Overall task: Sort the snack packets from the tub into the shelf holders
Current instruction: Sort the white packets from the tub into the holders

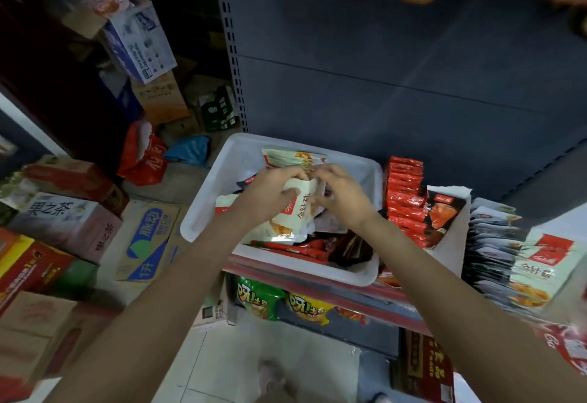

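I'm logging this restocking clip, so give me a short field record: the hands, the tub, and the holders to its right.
left hand: grips white packets over the tub
right hand: pinches the same white packets
tub: white, on the shelf, holds mixed white, red and dark packets
near holder: red packets stacked upright
far holder: white packets, partly blurred

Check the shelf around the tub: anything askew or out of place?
Yes: the white tub sits skewed on the shelf edge, its left corner overhanging the floor. The packets inside are a loose jumble, and the holder of red packets leans. Both hands, left hand and right hand, hold a pale packet above it.
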Available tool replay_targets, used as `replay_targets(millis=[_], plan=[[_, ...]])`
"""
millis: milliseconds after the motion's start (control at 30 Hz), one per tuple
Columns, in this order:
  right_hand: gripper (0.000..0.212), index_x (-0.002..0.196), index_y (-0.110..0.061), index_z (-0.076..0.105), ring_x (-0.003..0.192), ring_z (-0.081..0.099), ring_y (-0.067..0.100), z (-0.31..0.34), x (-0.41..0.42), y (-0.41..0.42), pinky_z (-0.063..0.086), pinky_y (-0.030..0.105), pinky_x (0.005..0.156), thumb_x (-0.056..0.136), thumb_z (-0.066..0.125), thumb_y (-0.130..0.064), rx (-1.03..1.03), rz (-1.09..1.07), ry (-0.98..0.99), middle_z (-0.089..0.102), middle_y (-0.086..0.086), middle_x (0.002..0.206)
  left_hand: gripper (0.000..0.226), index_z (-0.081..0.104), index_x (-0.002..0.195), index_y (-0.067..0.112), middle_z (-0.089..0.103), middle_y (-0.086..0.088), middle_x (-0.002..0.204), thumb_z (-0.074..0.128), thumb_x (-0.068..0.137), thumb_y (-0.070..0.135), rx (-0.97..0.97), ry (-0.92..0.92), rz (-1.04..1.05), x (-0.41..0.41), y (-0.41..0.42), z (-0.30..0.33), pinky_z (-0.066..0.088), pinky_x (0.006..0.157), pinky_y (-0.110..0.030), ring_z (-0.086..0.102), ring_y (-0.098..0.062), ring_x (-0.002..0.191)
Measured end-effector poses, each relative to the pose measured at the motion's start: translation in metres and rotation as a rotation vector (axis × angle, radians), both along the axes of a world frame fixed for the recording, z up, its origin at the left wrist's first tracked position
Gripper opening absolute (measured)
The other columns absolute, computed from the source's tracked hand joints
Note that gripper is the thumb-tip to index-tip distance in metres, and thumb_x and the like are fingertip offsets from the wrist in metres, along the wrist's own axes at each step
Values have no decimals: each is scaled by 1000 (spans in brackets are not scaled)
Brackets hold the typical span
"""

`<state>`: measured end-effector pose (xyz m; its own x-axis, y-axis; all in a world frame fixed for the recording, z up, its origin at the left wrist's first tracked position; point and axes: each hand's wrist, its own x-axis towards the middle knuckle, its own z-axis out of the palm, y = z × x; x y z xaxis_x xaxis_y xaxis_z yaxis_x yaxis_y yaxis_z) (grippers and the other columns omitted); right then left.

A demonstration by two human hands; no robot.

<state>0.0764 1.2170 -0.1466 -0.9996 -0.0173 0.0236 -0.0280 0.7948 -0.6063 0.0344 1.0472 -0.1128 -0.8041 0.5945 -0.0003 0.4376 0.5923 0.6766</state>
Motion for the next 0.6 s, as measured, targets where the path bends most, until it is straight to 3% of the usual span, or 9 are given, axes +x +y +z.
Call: replay_targets(millis=[100, 233, 333, 433, 600], plan=[[20, 107, -12, 64, 101, 53, 23, 18, 9, 20, 39, 25, 85, 87, 63, -12, -21, -76, 143, 62, 3, 105, 27, 58, 112, 22, 66, 4, 88, 64, 87, 15, 201, 26, 156, 18, 19, 19, 51, 77, -28, 63, -15, 79], [9, 88, -17, 61, 68, 49, -1, 49, 43, 56, 35, 8, 60, 88, 62, -9, -156, -65, 245, 55, -13, 77, 23, 60, 101, 18, 64, 7, 92, 72, 81, 20, 300, 12, 281, 36, 54, 35, 49, 79, -28, 60, -11, 89], [13, 81, -21, 55, 64, 51, -7, 63, 76, 94, 36, 11, 58, 88, 62, -12, -222, -109, 273, 52, -15, 68, 11, 63, 86, 16, 65, 9, 82, 72, 81, 18, 332, 17, 222, 54, 91, 45, 48, 78, -31, 61, -11, 83], [8, 82, -15, 58, 66, 55, -1, 73, 112, 136, 38, 15, 57, 89, 62, -15, -241, -184, 328, 59, -9, 70, 15, 63, 79, 13, 67, 1, 75, 74, 78, 22, 330, 105, 223, 77, 137, 54, 47, 71, -36, 61, -18, 72], [8, 83, -12, 60, 69, 58, 6, 76, 166, 204, 42, 20, 58, 90, 60, -15, -297, -274, 360, 64, -2, 77, 9, 65, 82, 18, 65, 8, 76, 71, 80, 23, 304, 222, 175, 120, 218, 60, 41, 66, -24, 57, -8, 70]])
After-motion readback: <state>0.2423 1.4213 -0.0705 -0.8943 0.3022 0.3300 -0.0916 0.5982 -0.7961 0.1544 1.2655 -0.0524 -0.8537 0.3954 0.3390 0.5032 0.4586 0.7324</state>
